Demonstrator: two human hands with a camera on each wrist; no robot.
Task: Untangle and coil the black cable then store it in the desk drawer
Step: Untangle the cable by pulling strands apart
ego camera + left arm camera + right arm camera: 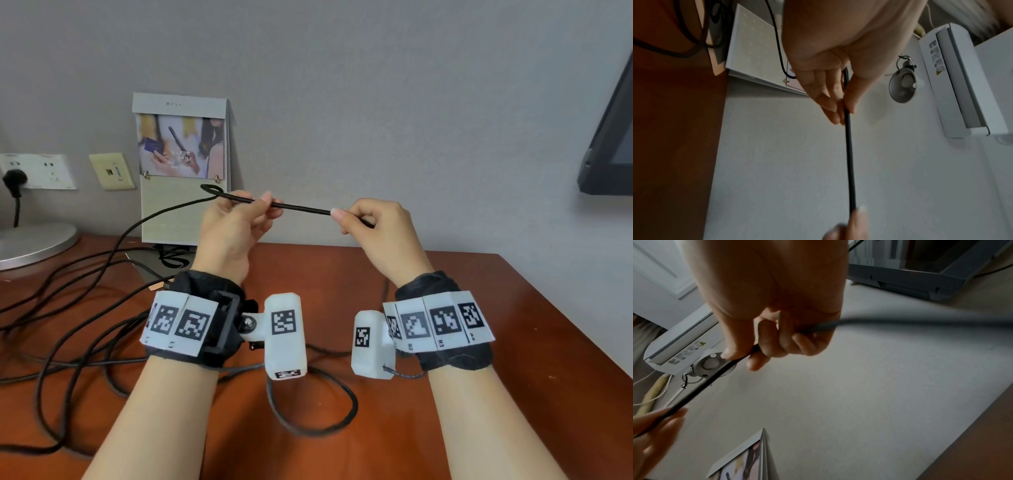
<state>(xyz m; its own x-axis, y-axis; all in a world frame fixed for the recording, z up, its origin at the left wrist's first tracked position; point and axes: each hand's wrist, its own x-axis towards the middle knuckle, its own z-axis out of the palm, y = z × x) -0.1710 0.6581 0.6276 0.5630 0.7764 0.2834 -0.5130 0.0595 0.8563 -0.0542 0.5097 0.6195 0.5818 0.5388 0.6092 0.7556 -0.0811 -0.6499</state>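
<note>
A black cable (301, 207) is stretched taut in the air between my two hands, above the reddish wooden desk (479, 342). My left hand (263, 202) pinches it between thumb and fingers; a small loop of cable sticks out beyond the hand. My right hand (342, 217) grips the other side with curled fingers. In the left wrist view the cable (850, 162) runs from my left hand (842, 110) down to the right thumb. In the right wrist view my right hand (748, 356) holds the cable (702, 386). More cable lies in tangled loops (68, 342) on the desk. No drawer is visible.
A standing calendar card (183, 171) leans against the wall behind my hands. A round metal lamp base (30, 243) and wall sockets (37, 171) with a plug are at the left. A dark monitor (609, 137) hangs at the right edge.
</note>
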